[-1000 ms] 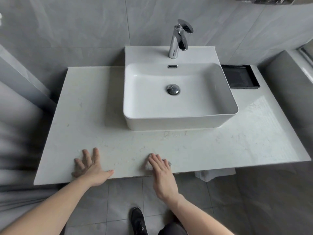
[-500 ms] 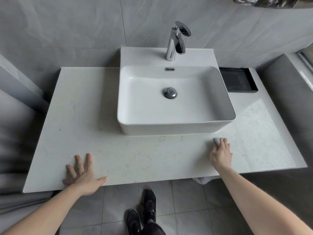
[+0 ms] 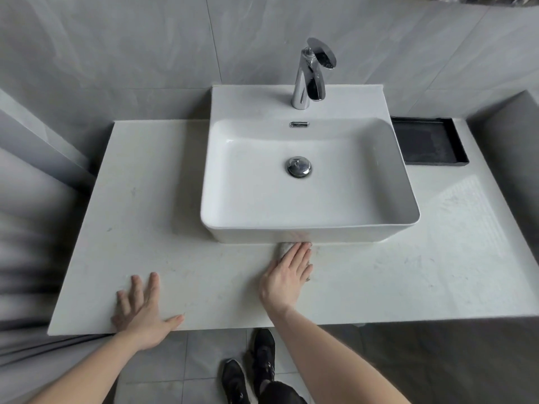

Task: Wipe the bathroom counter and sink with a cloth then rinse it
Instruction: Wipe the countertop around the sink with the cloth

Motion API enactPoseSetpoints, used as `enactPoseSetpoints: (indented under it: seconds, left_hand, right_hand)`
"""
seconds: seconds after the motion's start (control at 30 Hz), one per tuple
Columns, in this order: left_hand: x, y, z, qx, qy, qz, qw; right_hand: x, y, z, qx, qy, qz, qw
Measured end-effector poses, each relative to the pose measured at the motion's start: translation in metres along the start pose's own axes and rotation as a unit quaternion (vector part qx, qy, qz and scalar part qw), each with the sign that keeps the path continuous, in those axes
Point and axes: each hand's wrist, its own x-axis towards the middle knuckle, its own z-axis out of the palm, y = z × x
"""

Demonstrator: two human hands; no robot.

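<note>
While my left hand [image 3: 143, 307] lies spread at seven o'clock on the tabletop [image 3: 437, 272], my right hand [image 3: 287, 275] presses flat on the soft, light cloth [image 3: 282, 248] against the sink [image 3: 309, 234] front, likeliest gathered from above.

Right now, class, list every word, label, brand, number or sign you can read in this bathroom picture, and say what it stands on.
None can be read.
faucet: no brand mark visible.
sink: plain white, no label.
black tray: no text.
cloth: no tag showing.
shoes: any markings too small and blurred to read.
</note>
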Motion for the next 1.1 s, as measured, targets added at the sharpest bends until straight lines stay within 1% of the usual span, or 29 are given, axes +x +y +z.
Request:
enactPoseSetpoints:
  seconds: [0.03,0.1,0.17,0.2,0.23,0.27,0.33,0.4,0.5,0.57,0.67,0.77,0.8,0.87,0.97,1.03,1.1]
  left_hand:
    - [0.000,0.000,0.000,0.001,-0.001,0.000,1.000]
    - [0.001,-0.001,0.000,0.002,-0.002,-0.001,1.000]
    - [0.001,-0.001,-0.001,0.003,-0.006,-0.005,1.000]
    - [0.001,-0.001,-0.001,0.003,-0.006,-0.007,1.000]
    - [0.001,0.000,-0.002,0.005,-0.005,-0.010,1.000]
    - [0.001,0.001,-0.002,0.006,-0.004,-0.013,1.000]
    - [0.000,0.002,-0.003,0.007,-0.006,-0.016,1.000]
    - [0.000,0.003,-0.003,0.008,-0.007,-0.017,1.000]
    - [0.000,0.003,-0.004,0.010,-0.012,-0.016,1.000]
    - [0.000,0.003,-0.003,0.015,-0.014,-0.015,1.000]
    - [0.002,0.003,-0.002,0.021,-0.016,-0.011,1.000]
    - [0.006,0.001,0.000,0.027,-0.019,-0.008,0.999]
    - [0.006,0.000,0.001,0.030,-0.018,-0.008,0.999]
    - [0.007,-0.001,0.002,0.034,-0.015,-0.007,0.999]
    - [0.009,-0.001,0.004,0.026,-0.013,-0.001,1.000]
    - [0.010,-0.001,0.005,0.027,-0.007,0.002,1.000]
    - [0.010,-0.002,0.006,0.025,0.002,0.007,1.000]
  right_hand:
    - [-0.002,0.008,-0.003,-0.024,-0.014,-0.030,0.999]
    - [-0.005,0.032,-0.015,-0.082,-0.052,-0.132,0.987]
    - [-0.004,0.063,-0.033,-0.122,-0.101,-0.254,0.954]
    - [-0.002,0.079,-0.044,-0.131,-0.115,-0.299,0.938]
    - [0.001,0.095,-0.055,-0.128,-0.122,-0.324,0.929]
    - [0.004,0.109,-0.067,-0.114,-0.124,-0.325,0.931]
    - [0.014,0.131,-0.093,-0.070,-0.103,-0.273,0.954]
    - [0.027,0.149,-0.121,-0.034,-0.056,-0.216,0.974]
    - [0.057,0.168,-0.157,-0.021,0.007,-0.170,0.985]
    - [0.077,0.175,-0.169,-0.018,0.046,-0.116,0.992]
    - [0.092,0.174,-0.163,-0.026,0.061,-0.034,0.997]
    - [0.080,0.157,-0.128,-0.090,0.067,0.005,0.994]
    - [0.072,0.146,-0.116,-0.096,0.069,0.013,0.993]
    - [0.053,0.120,-0.090,-0.094,0.066,0.003,0.993]
    - [0.020,0.077,-0.050,-0.082,0.035,-0.042,0.995]
    - [-0.005,0.048,-0.024,-0.073,0.004,-0.081,0.994]
    - [-0.032,0.019,0.003,-0.076,-0.032,-0.139,0.987]
